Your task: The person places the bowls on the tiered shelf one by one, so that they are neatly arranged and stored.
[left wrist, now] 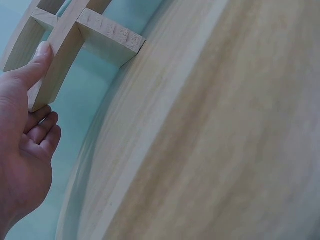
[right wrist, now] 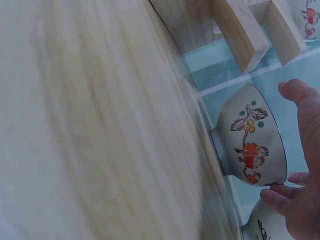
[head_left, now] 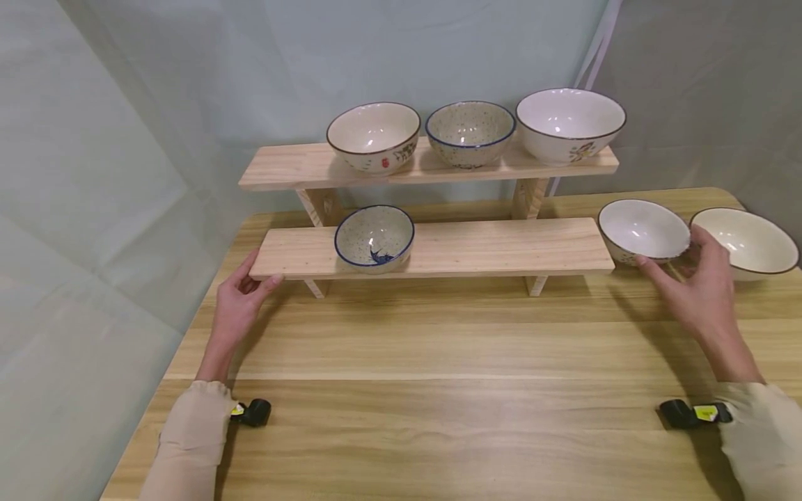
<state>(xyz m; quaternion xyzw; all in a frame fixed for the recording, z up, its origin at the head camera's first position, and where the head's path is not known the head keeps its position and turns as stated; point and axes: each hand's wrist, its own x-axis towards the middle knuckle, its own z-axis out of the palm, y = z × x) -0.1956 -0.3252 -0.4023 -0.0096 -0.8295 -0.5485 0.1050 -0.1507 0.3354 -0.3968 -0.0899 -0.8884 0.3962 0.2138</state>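
Observation:
My left hand (head_left: 237,300) grips the left end of the lower wooden shelf (head_left: 501,247), the thumb on its front edge; the left wrist view shows curled fingers by the board's end. At the right, my right hand (head_left: 698,285) is spread around a white bowl (head_left: 645,233) with a dark rim, standing on the table. In the right wrist view, fruit and leaves decorate this bowl (right wrist: 250,142); the thumb (right wrist: 292,91) is apart from it, while fingertips reach its rim. Beside it stands a cream bowl (head_left: 745,240). A speckled blue-rimmed bowl (head_left: 376,240) sits on the lower shelf.
The upper shelf (head_left: 282,167) bears a cream bowl (head_left: 374,139), a speckled blue-rimmed bowl (head_left: 470,133) and a larger white bowl (head_left: 570,125). Wooden supports (head_left: 529,198) hold up the shelves on the wooden table (head_left: 438,403). Pale cloth (head_left: 376,49) hangs behind.

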